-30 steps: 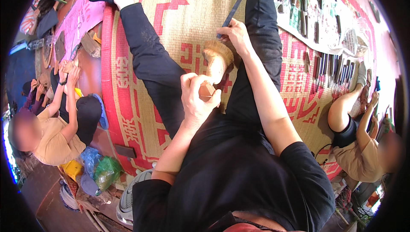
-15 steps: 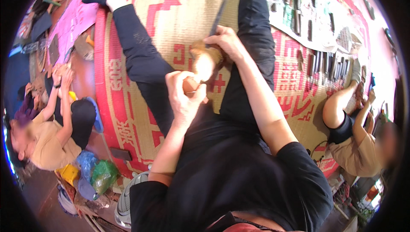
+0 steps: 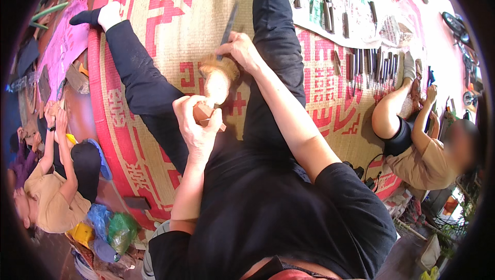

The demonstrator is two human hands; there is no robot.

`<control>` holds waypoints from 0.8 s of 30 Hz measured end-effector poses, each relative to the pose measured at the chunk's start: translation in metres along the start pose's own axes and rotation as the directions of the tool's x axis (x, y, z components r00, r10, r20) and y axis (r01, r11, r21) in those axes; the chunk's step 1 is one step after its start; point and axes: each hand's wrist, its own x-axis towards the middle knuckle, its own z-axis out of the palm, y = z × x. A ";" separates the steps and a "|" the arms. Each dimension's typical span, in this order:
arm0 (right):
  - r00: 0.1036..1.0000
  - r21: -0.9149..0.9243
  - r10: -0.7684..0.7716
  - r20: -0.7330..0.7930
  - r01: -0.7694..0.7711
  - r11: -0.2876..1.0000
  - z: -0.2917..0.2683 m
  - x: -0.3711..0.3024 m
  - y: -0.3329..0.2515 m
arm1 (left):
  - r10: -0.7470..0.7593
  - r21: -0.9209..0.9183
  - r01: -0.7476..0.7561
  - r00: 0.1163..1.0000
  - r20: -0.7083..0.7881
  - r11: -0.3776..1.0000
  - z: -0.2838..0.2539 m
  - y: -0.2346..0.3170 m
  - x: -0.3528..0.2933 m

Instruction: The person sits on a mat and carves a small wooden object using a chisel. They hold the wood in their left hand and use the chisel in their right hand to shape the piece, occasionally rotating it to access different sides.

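Between my spread legs, a pale carved wooden piece [image 3: 217,85] is held tilted, with a rough tan far end and a reddish-brown block-like base [image 3: 202,114]. My left hand [image 3: 191,128] is closed around that base. At the far end, my right hand [image 3: 240,51] grips a long, narrow, dark file-like tool [image 3: 230,22]. One end of the tool points away from me, and its near part lies at the far end of the wood. The fingers hide the exact contact.
Under me lies a red and tan woven mat [image 3: 170,22]. Many dark-handled carving tools [image 3: 327,6] rest on a white sheet at far right, more [image 3: 371,66] on the mat. One person [image 3: 56,192] sits at left, another [image 3: 417,161] at right. Plastic bags [image 3: 121,231] lie near left.
The whole view has shifted, so the mat, my legs and both hands appear farther left. Both hands keep their holds on the wooden piece and the tool.
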 end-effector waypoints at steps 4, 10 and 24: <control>0.998 0.255 -0.019 -0.068 0.036 0.966 -0.004 0.006 -0.003 | 0.021 0.045 -0.022 1.000 0.011 0.999 -0.001 -0.001 -0.002; 0.995 0.236 0.031 0.098 -0.053 0.970 0.001 -0.011 -0.010 | -0.041 -0.013 0.041 0.999 -0.011 0.999 -0.004 -0.004 0.001; 0.999 0.207 -0.030 0.015 0.026 0.978 0.003 -0.007 -0.001 | -0.087 -0.047 0.085 0.995 -0.040 0.995 -0.005 -0.010 0.002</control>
